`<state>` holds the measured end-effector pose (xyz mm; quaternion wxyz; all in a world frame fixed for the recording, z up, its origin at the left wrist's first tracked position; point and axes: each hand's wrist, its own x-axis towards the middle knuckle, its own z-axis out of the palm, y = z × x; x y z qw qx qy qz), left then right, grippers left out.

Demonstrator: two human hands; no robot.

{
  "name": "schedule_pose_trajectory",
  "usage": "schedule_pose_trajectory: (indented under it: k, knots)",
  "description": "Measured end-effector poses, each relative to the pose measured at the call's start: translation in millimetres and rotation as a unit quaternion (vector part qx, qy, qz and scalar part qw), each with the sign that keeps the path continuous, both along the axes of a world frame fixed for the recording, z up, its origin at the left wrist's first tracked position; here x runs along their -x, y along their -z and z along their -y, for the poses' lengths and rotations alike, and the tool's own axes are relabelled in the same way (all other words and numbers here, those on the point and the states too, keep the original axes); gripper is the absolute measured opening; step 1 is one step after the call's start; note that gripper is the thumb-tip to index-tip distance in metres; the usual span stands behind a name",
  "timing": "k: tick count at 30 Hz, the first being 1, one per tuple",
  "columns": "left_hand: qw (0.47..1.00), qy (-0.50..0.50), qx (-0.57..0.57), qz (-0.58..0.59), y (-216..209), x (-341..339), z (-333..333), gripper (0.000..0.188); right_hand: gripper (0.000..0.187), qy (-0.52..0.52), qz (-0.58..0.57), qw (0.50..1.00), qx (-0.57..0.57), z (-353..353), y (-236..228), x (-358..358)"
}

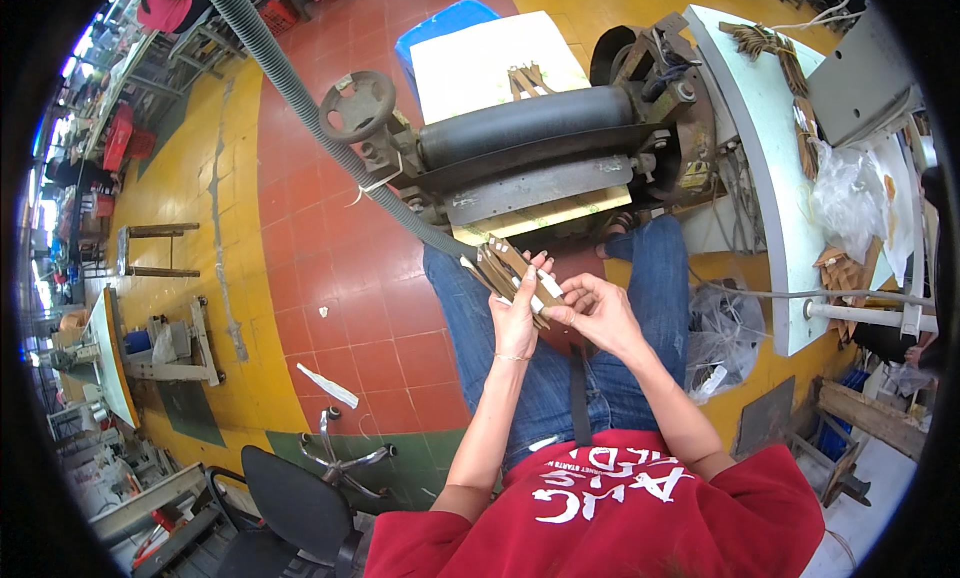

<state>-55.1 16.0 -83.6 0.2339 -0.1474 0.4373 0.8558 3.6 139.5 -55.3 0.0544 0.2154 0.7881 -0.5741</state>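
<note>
A bundle of flat brown strips [497, 268], some with small white labels, lies in my left hand [516, 318] above my lap. My left fingers are closed round the strips. From the other side, my right hand [597, 313] pinches the bundle's right end by a white label. Just ahead of both hands stands a machine with a dark roller [525, 128] and a metal plate [540, 190] along its front. Several more brown strips [527, 80] rest on a white board [480, 58] behind the roller.
A round handwheel [357, 108] sits at the machine's left, beside a grey corrugated hose [290, 88]. On the right, a pale table [735, 128] carries bundled brown strips [765, 46] and a clear plastic bag [848, 200]. A black office chair [290, 508] stands behind at lower left.
</note>
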Motion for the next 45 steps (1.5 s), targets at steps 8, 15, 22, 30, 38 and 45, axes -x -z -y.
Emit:
schedule_pose_trajectory:
  k: [8,15,22,30,38,45]
  knots:
    - [0.994,0.005,-0.108,0.032,-8.1,-1.8,3.2,0.045,0.023,0.009,0.006,0.998,0.062,-5.6,1.2,-1.1]
    - [1.000,0.007,-0.015,-0.018,-10.1,-4.3,2.3,0.040,0.027,0.041,-0.016,0.997,0.071,-6.7,-2.3,-5.7]
    - [0.999,0.008,0.049,-0.005,-5.4,-3.1,-0.8,0.032,0.018,0.043,0.003,0.997,0.064,-5.5,5.6,-8.2]
    - [0.998,-0.042,0.039,0.002,-5.0,-4.4,-3.9,0.023,0.017,0.111,-0.030,0.981,0.158,-6.3,13.4,-4.9]
    - [0.991,-0.069,0.110,-0.032,1.0,-1.8,-7.9,0.031,0.024,0.035,0.018,0.982,0.185,-10.0,13.8,-9.2]
    - [0.994,-0.070,0.075,0.028,7.1,5.1,-3.7,0.026,0.021,0.117,-0.080,0.949,0.281,-26.3,21.4,3.3]
